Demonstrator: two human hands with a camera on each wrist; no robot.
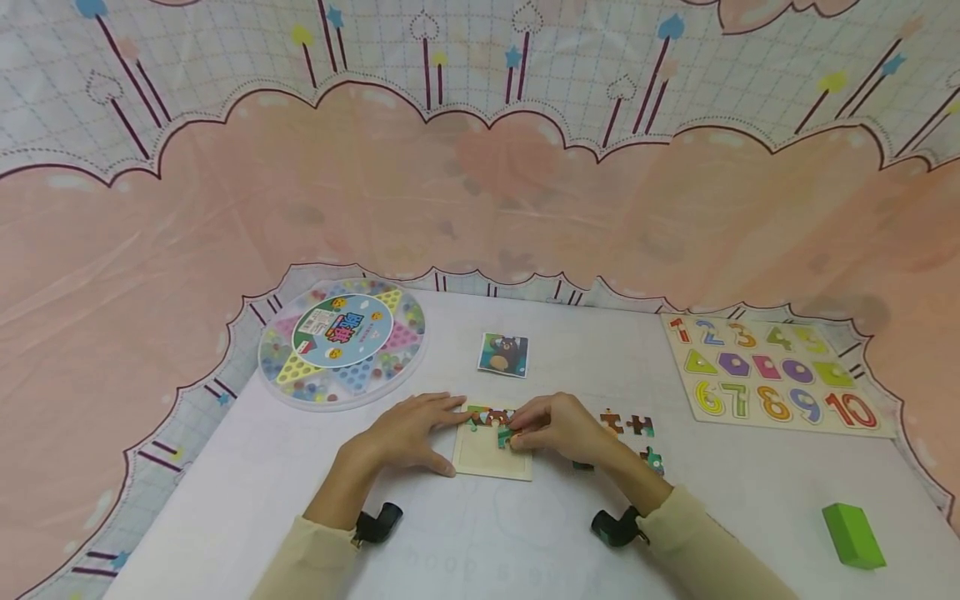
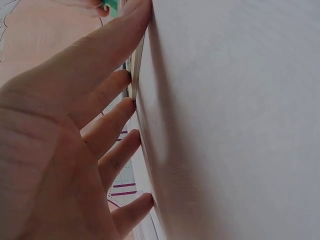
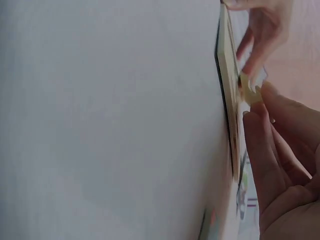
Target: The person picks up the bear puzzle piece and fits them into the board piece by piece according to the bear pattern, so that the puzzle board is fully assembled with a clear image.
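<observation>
A square wooden puzzle tray (image 1: 480,463) lies on the table, with several joined pieces (image 1: 491,417) along its far edge. The left hand (image 1: 411,432) spreads its fingers against the tray's left side, thumb near the lower left corner; in the left wrist view the left hand (image 2: 75,130) has its fingertips at the tray's edge. Above the tray, the right hand (image 1: 558,427) pinches a green puzzle piece (image 1: 504,437). In the right wrist view the right hand (image 3: 285,155) holds that piece (image 3: 250,92) by its edge, tilted over the tray (image 3: 227,75).
Loose puzzle pieces (image 1: 641,425) lie right of the tray, some partly behind the right arm. A bear picture card (image 1: 504,355) lies beyond it. A round marble game board (image 1: 341,343) is at the back left, a number board (image 1: 780,375) at the back right, a green block (image 1: 853,536) at the front right.
</observation>
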